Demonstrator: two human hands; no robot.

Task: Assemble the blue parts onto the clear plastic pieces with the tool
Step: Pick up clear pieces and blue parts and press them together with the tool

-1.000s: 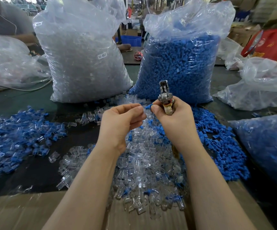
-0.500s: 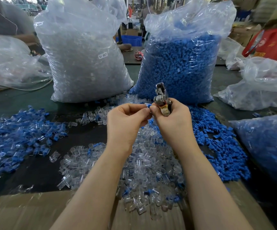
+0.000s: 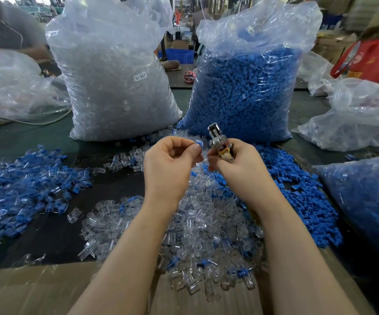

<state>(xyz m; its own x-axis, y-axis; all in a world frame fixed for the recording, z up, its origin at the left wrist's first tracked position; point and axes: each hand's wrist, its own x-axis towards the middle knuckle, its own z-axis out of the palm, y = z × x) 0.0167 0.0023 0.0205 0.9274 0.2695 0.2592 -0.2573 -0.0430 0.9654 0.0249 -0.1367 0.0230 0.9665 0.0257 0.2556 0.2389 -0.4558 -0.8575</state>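
Reaching out from the bottom of the view, two bare forearms cross a cardboard sheet and a loose heap of clear plastic pieces lying under the wrists, close enough to pick from. Above that heap, the left hand pinches a small blue part between thumb and fingertips, apparently seated on a clear piece, though that piece is hard to make out. Just beside it, the right hand is curled round the handles of a small metal plier-like tool, whose head points up and away; whether its jaws are apart cannot be told. The two hands sit close together, probably so the part can go straight into the tool for pressing. To the left lies a spread of finished blue-and-clear pieces; to the right, loose blue parts wait within reach. Farther back on the dark green table stand two tall stock bags: the bag of clear pieces on the left, the bag of blue parts on the right.
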